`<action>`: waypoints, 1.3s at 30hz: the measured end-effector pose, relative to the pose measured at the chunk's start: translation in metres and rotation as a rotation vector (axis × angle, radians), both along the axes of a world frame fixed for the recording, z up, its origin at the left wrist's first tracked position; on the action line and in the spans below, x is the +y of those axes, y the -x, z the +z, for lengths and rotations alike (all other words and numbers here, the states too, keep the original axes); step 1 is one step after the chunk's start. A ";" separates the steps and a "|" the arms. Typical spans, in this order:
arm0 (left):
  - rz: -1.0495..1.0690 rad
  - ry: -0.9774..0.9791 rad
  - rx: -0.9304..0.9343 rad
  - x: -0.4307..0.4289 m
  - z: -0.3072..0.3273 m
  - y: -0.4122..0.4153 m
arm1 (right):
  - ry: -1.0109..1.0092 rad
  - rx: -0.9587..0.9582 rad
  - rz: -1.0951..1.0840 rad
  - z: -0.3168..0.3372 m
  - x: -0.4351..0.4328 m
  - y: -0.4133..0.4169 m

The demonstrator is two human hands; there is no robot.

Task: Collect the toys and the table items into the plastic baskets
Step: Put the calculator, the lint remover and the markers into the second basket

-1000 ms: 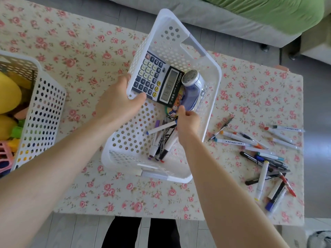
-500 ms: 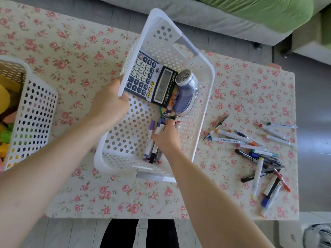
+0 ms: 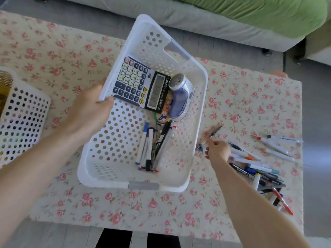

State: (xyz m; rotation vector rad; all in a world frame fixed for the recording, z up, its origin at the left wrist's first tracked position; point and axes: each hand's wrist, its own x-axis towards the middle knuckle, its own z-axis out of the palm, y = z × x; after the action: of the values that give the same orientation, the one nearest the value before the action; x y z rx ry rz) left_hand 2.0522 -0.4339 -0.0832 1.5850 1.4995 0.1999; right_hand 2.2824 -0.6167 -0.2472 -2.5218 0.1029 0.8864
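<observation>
My left hand [image 3: 86,113] holds the white basket [image 3: 111,144] by its left rim, thumb curled over the edge. The basket is on the flowery table [image 3: 143,208]. Inside I see a calculator [image 3: 136,83], a purple shaver [image 3: 179,93] right beside it, and a bunch of pens [image 3: 152,147] near the front wall. My right hand [image 3: 217,149] is just outside the basket, on the right, fingers bent over a thin pen [image 3: 214,132] at the edge of the pen pile [image 3: 258,169]. I cannot tell if it holds that pen. Another basket [image 3: 23,113] stands at the far left
</observation>
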 end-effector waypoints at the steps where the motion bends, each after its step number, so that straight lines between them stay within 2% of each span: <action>1: -0.009 -0.006 0.006 -0.002 0.001 -0.003 | 0.032 0.012 0.055 -0.005 0.001 -0.005; 5: 0.013 -0.030 0.013 -0.009 0.003 -0.019 | 0.120 0.039 0.151 -0.020 0.014 -0.019; 11: 0.036 -0.049 0.012 -0.022 0.008 -0.045 | 0.012 0.068 0.153 -0.020 0.000 -0.024; 17: 0.018 -0.051 -0.013 -0.019 0.007 -0.056 | 0.034 0.091 0.229 -0.015 0.020 -0.026; 19: 0.010 -0.044 -0.010 -0.018 0.006 -0.058 | -0.032 0.079 0.122 -0.010 0.019 -0.022; 23: -0.018 -0.018 -0.037 -0.018 0.003 -0.063 | -0.150 -0.027 -0.332 0.009 -0.013 -0.024; 25: -0.030 -0.014 -0.052 -0.016 0.003 -0.066 | -0.152 0.061 -0.553 0.012 -0.033 -0.024; 27: -0.044 -0.026 -0.047 -0.015 0.001 -0.071 | -0.161 0.201 -0.682 0.007 -0.045 -0.025; 31: -0.064 -0.057 0.006 -0.013 -0.004 -0.079 | -0.170 0.332 -0.740 0.000 -0.040 -0.040; 36: -0.084 -0.080 0.003 -0.012 -0.006 -0.084 | -0.144 0.477 -0.679 -0.011 -0.022 -0.062; 39: -0.105 -0.090 0.024 -0.011 -0.009 -0.084 | -0.159 0.487 -0.724 -0.015 -0.019 -0.062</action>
State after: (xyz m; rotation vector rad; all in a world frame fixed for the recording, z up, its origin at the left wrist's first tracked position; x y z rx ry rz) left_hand 2.1366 -0.4453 -0.0922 1.7385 1.4384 0.1913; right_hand 2.3447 -0.6361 -0.2623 -1.8394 0.9811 1.0943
